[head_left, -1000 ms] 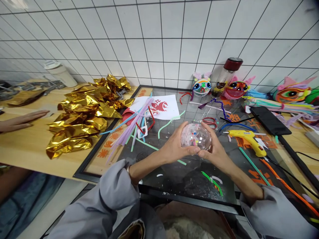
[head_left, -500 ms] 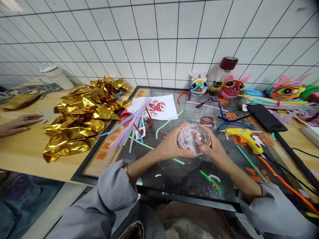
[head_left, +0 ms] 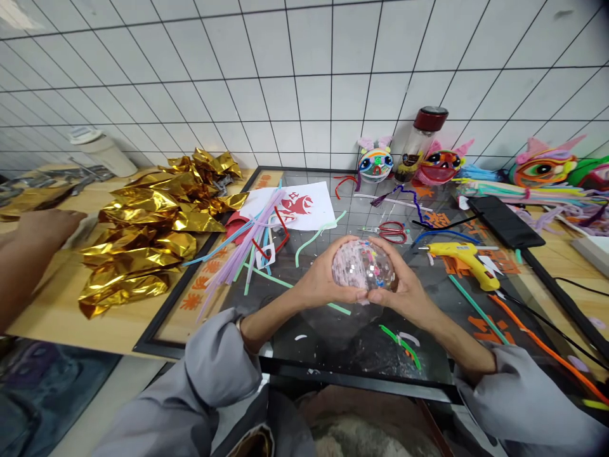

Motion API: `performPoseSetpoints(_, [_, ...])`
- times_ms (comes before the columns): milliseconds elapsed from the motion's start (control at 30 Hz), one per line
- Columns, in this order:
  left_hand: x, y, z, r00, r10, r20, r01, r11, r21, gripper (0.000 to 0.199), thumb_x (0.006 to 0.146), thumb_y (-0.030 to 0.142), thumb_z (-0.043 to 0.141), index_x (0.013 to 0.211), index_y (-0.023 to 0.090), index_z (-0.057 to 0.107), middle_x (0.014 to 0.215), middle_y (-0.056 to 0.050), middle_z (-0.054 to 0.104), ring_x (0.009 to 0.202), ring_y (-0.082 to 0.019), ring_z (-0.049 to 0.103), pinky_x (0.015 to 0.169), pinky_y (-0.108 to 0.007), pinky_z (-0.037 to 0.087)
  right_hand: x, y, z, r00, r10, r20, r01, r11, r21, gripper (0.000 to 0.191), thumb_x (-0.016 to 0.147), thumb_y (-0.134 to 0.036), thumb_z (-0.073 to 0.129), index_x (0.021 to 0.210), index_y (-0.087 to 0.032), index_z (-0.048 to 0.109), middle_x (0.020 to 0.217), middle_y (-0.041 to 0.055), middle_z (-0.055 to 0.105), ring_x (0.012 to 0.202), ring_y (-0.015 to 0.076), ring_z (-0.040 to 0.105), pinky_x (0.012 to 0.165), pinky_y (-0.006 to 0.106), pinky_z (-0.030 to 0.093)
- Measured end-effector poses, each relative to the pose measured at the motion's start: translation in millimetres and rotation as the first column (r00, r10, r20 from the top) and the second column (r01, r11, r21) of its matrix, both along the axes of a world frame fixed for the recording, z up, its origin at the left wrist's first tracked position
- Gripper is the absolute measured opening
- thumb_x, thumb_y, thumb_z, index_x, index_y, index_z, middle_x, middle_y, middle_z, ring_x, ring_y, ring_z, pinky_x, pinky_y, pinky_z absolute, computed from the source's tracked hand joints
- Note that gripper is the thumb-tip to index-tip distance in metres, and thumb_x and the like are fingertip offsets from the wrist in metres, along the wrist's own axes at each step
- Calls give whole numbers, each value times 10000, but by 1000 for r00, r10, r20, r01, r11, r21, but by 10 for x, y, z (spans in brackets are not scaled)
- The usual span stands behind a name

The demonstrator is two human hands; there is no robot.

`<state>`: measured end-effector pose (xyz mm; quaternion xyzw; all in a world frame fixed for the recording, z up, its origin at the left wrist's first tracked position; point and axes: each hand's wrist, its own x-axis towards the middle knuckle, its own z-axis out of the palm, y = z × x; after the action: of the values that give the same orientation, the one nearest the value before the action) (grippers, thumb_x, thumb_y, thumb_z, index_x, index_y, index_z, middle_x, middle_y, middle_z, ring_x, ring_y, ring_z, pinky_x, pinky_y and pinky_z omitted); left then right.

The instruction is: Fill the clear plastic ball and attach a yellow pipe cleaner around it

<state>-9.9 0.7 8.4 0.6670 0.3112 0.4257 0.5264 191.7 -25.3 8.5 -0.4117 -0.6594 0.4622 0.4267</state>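
Between my two hands is a clear plastic ball (head_left: 365,266), held just above the dark tabletop. Its left half is covered in pale pink fuzzy strands; small coloured bits show through the clear right half. My left hand (head_left: 328,276) curls round the pink side, thumb along the lower edge. On the clear side my right hand (head_left: 402,279) grips it, its thumb near the other one. Behind the ball lie red-handled scissors (head_left: 392,232). To the right rests a yellow glue gun (head_left: 469,260). A bundle of purple and blue pipe cleaners (head_left: 252,241) lies left of my hands.
Crumpled gold foil (head_left: 152,235) is heaped at the left, beside another person's hand (head_left: 52,228). A glass bottle (head_left: 421,143) and decorated balls with ears (head_left: 375,162) stand along the tiled wall. A black phone (head_left: 507,222) lies at the right. Green pipe-cleaner pieces (head_left: 402,346) lie near the front edge.
My hands have turned the ball slightly, so more coloured bits show, and my thumbs are closer together. The other person's arm at the left has come further into view.
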Motion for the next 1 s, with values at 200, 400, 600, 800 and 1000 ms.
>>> performPoseSetpoints(200, [-5, -5, -21, 1000, -3, 4, 3, 1000, -24, 945, 536, 432, 889, 1336, 160, 466, 1323, -159, 606, 1228, -371, 591, 1081, -517, 477, -18, -21, -20, 998, -28, 62, 22, 996, 90, 919, 688, -642, 795, 1449, -289, 420, 1449, 110, 490, 1362, 359, 461, 1183, 534, 336])
performPoseSetpoints(400, [-4, 6, -56, 998, -37, 57, 43, 993, -107, 979, 533, 447, 903, 1362, 172, 462, 1344, -151, 595, 1241, -360, 578, 1088, -499, 454, 4, -35, -58, 983, -34, 179, -3, 980, 200, 900, 756, -623, 751, 1483, -295, 334, 1440, 122, 461, 1344, 345, 476, 1154, 544, 378])
performPoseSetpoints(600, [17, -1, -77, 987, -49, 155, 84, 970, -227, 972, 521, 495, 907, 1334, 174, 480, 1277, -136, 619, 1175, -327, 601, 1023, -448, 480, 19, -51, -27, 963, -51, 265, -27, 960, 280, 863, 796, -612, 721, 1484, -286, 314, 1424, 134, 469, 1313, 340, 504, 1120, 533, 425])
performPoseSetpoints(800, [31, -11, -99, 994, -24, 110, 48, 973, -227, 959, 530, 507, 892, 1314, 168, 456, 1241, -135, 617, 1138, -304, 604, 984, -430, 499, 21, -23, -34, 959, -49, 281, -32, 961, 276, 856, 806, -634, 698, 1480, -258, 327, 1410, 143, 485, 1308, 341, 511, 1114, 525, 434])
performPoseSetpoints(1000, [18, -32, -94, 997, -35, 62, 44, 988, -148, 957, 560, 506, 875, 1346, 178, 439, 1258, -138, 615, 1142, -314, 612, 1008, -464, 494, 43, -28, -52, 956, -46, 290, -42, 956, 289, 843, 826, -630, 676, 1491, -253, 321, 1425, 150, 483, 1322, 340, 505, 1111, 515, 433])
